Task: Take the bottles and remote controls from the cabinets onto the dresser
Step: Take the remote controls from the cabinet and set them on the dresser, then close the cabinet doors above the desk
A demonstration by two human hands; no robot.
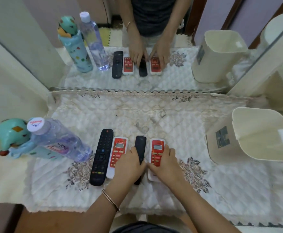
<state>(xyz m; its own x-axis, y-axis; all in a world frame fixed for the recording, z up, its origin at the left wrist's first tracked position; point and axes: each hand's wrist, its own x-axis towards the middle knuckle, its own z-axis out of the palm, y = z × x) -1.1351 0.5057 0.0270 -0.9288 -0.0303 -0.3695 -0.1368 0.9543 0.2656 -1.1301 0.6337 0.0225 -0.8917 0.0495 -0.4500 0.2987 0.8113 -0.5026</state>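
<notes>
The quilted dresser top [154,115] runs back to a mirror [179,78], with bare cloth between. A cream bin [255,140] sits at the right edge, and a teal bottle [11,137] and a water bottle [60,140] at the left. Near the front lie a long black remote [102,157] and a red remote [118,152]. The left hand [129,167] grips a slim black remote [140,147], and the right hand [166,167] clasps a second red remote [156,152]
</notes>
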